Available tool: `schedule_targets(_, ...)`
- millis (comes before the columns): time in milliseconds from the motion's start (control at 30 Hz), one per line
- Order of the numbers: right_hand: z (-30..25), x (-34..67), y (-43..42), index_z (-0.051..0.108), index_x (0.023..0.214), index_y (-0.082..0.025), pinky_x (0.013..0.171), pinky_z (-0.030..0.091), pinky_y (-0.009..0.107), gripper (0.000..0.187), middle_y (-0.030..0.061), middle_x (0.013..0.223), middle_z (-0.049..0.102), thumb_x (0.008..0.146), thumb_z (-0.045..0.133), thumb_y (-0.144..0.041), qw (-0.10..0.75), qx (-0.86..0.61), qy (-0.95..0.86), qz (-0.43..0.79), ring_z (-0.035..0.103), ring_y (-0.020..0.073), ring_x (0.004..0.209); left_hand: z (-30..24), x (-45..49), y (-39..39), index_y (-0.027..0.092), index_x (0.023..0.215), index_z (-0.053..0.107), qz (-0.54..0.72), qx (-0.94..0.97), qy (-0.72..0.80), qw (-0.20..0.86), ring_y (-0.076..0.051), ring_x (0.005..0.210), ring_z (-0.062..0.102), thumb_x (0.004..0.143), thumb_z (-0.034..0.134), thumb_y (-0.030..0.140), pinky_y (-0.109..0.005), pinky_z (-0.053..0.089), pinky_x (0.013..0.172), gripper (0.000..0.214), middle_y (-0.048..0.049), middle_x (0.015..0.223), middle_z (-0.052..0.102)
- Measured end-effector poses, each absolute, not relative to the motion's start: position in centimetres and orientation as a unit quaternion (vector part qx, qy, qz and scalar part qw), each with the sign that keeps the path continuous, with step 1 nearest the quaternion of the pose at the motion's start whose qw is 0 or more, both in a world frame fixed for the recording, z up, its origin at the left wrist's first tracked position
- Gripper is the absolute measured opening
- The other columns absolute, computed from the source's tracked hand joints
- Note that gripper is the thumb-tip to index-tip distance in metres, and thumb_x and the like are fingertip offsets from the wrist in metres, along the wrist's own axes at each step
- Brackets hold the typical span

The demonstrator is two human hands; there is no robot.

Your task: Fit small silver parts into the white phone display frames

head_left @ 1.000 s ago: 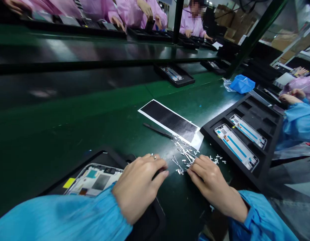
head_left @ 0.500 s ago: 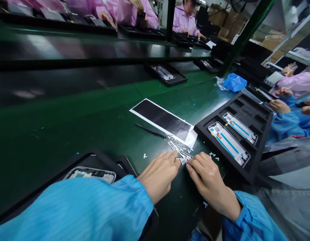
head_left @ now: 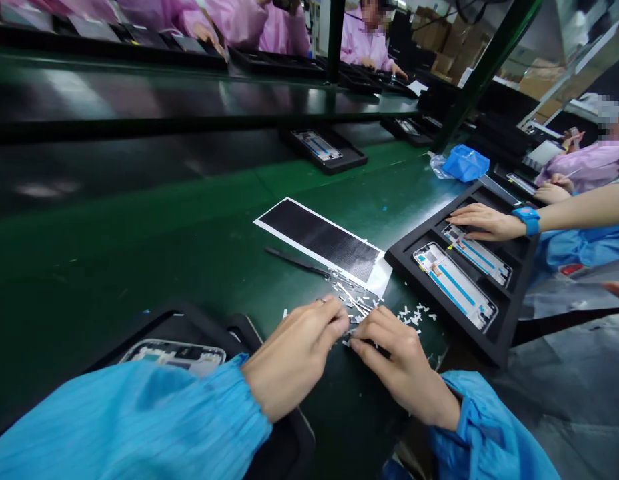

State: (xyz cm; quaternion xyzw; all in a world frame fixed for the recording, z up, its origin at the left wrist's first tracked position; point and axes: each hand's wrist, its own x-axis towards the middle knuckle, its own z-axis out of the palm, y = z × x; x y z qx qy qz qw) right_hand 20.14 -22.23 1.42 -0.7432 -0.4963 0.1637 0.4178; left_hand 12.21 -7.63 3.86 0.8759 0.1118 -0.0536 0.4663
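Both my hands are low over the green table, their fingertips almost meeting. My left hand [head_left: 298, 353] has its thumb and fingers pinched together. My right hand [head_left: 402, 363] is also closed in a pinch, close to a small pale bit whose kind I cannot make out. Just beyond the fingers lie thin white strips [head_left: 358, 305] and several tiny white T-shaped pieces [head_left: 413, 315]. Black tweezers [head_left: 295, 260] lie behind the strips. Beside them rests a white-edged sheet with a black printed area [head_left: 319, 239].
At right, a black tray [head_left: 404, 261] holds two phone frames [head_left: 455, 287]; a co-worker's hand [head_left: 489, 221] with a blue wristband reaches over it. Another phone frame [head_left: 177, 352] lies in a black tray under my left sleeve. A blue bin [head_left: 466, 163] stands farther back.
My hands have moved left and slightly toward me, exposing more white pieces by my right hand. A co-worker's hand has come in over the right tray.
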Motion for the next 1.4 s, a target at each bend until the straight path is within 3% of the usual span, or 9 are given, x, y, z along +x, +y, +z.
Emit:
schedule_targets(200, 2.1, 20.1, -21.9, 0.059, 0.069, -0.018, 0.058, 0.037, 0.021, 0.013, -0.0037, 0.064, 0.054, 0.08, 0.054, -0.023, 0.527, -0.72, -0.372, 0.258, 0.049, 0.0085, 0.061, 5.0, 11.8, -8.5, 0.02, 0.066, 0.049, -0.011, 0.838, 0.175, 0.517, -0.014, 0.068, 0.051, 0.075, 0.038, 0.037, -0.025, 0.036, 0.063, 0.022, 0.0022, 0.068, 0.053)
schedule_targets(500, 2.4, 19.0, -21.7, 0.062, 0.068, -0.018, 0.062, 0.037, 0.023, 0.012, -0.0024, 0.064, 0.055, 0.077, 0.058, -0.026, 0.613, -0.671, -0.296, 0.294, 0.049, 0.0098, 0.063, 5.4, 11.4, -9.3, 0.02, 0.065, 0.06, 0.058, 0.77, 0.245, 0.587, -0.015, 0.069, 0.054, 0.064, 0.052, 0.038, -0.024, 0.039, 0.063, 0.02, 0.0016, 0.067, 0.059)
schedule_targets(633, 2.6, 18.7, -21.6, 0.061, 0.07, -0.02, 0.063, 0.038, 0.024, 0.009, -0.0022, 0.066, 0.055, 0.077, 0.058, -0.025, 0.668, -0.639, -0.263, 0.276, 0.05, 0.0106, 0.065, 5.7, 11.0, -9.4, 0.018, 0.072, 0.062, 0.032, 0.727, 0.26, 0.635, -0.015, 0.07, 0.057, 0.065, 0.056, 0.036, -0.023, 0.042, 0.063, 0.021, 0.0, 0.069, 0.063)
schedule_targets(833, 3.4, 18.8, -21.3, 0.063, 0.065, -0.02, 0.07, 0.04, 0.028, 0.005, -0.0005, 0.069, 0.054, 0.071, 0.062, -0.02, 0.719, -0.558, -0.273, 0.313, 0.05, 0.0127, 0.07, 6.2, 10.1, -9.8, 0.016, 0.057, 0.062, -0.054, 0.661, 0.18, 0.727, -0.013, 0.062, 0.056, 0.076, 0.044, 0.034, -0.021, 0.044, 0.06, 0.032, -0.0026, 0.06, 0.062)
schedule_targets(933, 3.6, 18.7, -21.2, 0.063, 0.064, -0.021, 0.069, 0.042, 0.029, 0.005, -0.0006, 0.068, 0.055, 0.069, 0.063, -0.021, 0.724, -0.525, -0.286, 0.343, 0.052, 0.0132, 0.07, 6.6, 9.6, -9.8, 0.016, 0.053, 0.062, -0.068, 0.634, 0.162, 0.753, -0.011, 0.061, 0.053, 0.075, 0.047, 0.032, -0.018, 0.041, 0.057, 0.031, -0.0015, 0.057, 0.059)
schedule_targets(1133, 3.7, 18.6, -22.0, 0.065, 0.08, -0.022, 0.072, 0.041, 0.027, 0.008, -0.0005, 0.076, 0.06, 0.075, 0.059, -0.021, 0.704, -0.568, -0.284, 0.32, 0.054, 0.0128, 0.074, 6.2, 8.9, -9.5, 0.018, 0.059, 0.063, -0.001, 0.718, 0.216, 0.661, -0.015, 0.061, 0.054, 0.071, 0.053, 0.038, -0.025, 0.045, 0.063, 0.026, -0.001, 0.054, 0.057)
schedule_targets(1400, 4.1, 18.8, -22.1, 0.064, 0.068, -0.02, 0.065, 0.038, 0.024, 0.011, -0.0024, 0.065, 0.056, 0.077, 0.058, -0.023, 0.642, -0.636, -0.314, 0.291, 0.051, 0.0102, 0.065, 4.7, 8.3, -9.8, 0.019, 0.066, 0.065, 0.049, 0.809, 0.197, 0.552, -0.018, 0.064, 0.056, 0.073, 0.049, 0.044, -0.028, 0.047, 0.065, 0.03, -0.0021, 0.052, 0.056)
